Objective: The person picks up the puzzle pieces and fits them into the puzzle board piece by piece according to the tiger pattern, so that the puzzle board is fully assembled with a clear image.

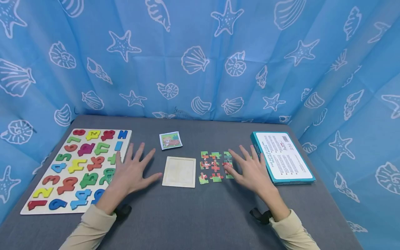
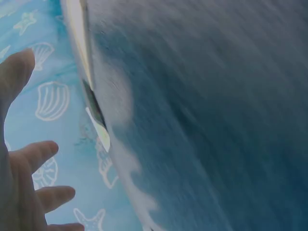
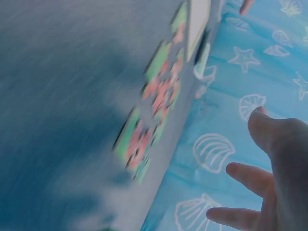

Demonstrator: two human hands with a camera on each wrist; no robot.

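My left hand (image 1: 132, 173) is spread, fingers straight, between the number board and a square wooden puzzle tray (image 1: 179, 172); it holds nothing. Over the right edge of several loose jigsaw pieces (image 1: 215, 166) is my right hand (image 1: 251, 172), its fingers also spread with nothing in them. It hides part of the right column of pieces. These pieces, red and green, lie apart in rows to the right of the tray. In the right wrist view the jigsaw pieces (image 3: 161, 91) look blurred, and the thumb and fingers (image 3: 248, 178) are extended. Behind the tray lies a small picture card (image 1: 170, 140).
At the left lies a white board (image 1: 70, 139) with colourful raised numbers. A teal and white box (image 1: 284, 156) rests at the right of the grey table (image 1: 193, 222). A blue curtain (image 1: 187, 90) with shells and starfish hangs behind the table and along its sides.
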